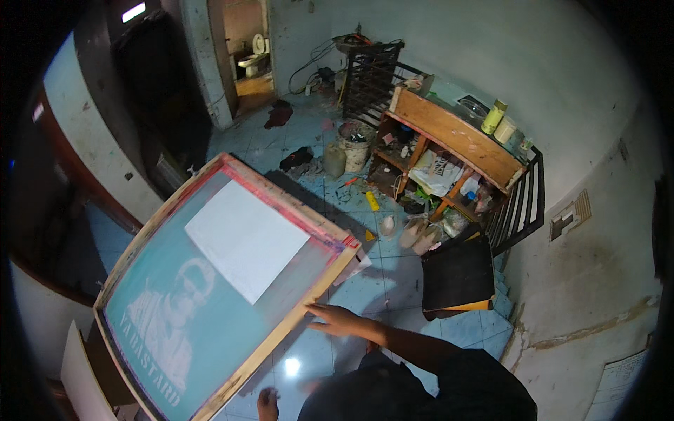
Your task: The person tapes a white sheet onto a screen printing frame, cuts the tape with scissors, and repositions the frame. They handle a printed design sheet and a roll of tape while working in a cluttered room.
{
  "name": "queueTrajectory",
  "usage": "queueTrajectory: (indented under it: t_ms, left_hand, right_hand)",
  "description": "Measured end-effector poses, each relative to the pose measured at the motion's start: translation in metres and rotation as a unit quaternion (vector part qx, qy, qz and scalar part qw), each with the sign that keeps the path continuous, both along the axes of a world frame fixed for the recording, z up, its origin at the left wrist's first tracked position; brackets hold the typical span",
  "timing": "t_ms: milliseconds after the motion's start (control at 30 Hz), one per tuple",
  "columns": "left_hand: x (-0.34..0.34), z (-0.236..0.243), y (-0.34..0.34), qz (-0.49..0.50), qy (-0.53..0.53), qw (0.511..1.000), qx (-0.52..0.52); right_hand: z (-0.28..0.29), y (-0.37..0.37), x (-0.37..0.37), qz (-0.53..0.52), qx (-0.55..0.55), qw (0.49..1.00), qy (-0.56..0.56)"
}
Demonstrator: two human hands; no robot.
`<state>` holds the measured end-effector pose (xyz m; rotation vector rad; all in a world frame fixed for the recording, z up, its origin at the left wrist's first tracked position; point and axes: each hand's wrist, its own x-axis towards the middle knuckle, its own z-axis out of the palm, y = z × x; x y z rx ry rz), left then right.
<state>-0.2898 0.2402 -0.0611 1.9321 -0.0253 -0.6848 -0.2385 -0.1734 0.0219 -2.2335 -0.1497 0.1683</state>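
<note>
A large wooden-framed screen [151, 281] with teal mesh, a pale printed figure and lettering stands tilted at left, red staining along its upper edge. A white paper sheet [246, 238] lies on the mesh. My right hand [333, 321] reaches to the screen's right rail, fingertips touching it, fingers stretched out and slightly apart. Low at the bottom, my left hand [268, 401] is beside the screen's lower right, away from the rail, with curled fingers; what they hold, if anything, is too small and dark to make out.
A cluttered wooden shelf unit [449, 140] with bottles on top stands among black metal grilles [368, 77]. A bucket [354, 147], jerrycan [335, 160], bags and cloths lie on the tiled floor. A black board [456, 274] rests at right. A doorway shows a toilet [253, 62].
</note>
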Motion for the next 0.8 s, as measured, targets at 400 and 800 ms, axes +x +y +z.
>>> queueTrajectory:
  t_ms: [400, 800]
  left_hand:
    - [0.025, 0.445, -0.451, -0.201, -0.177, 0.663, -0.699]
    - [0.035, 0.441, -0.494, -0.228, -0.21, 0.44, -0.843]
  right_hand:
    - [-0.06, -0.249, -0.227, -0.127, -0.123, 0.968, 0.176]
    - [-0.072, -0.281, -0.209, -0.14, -0.106, 0.956, 0.236]
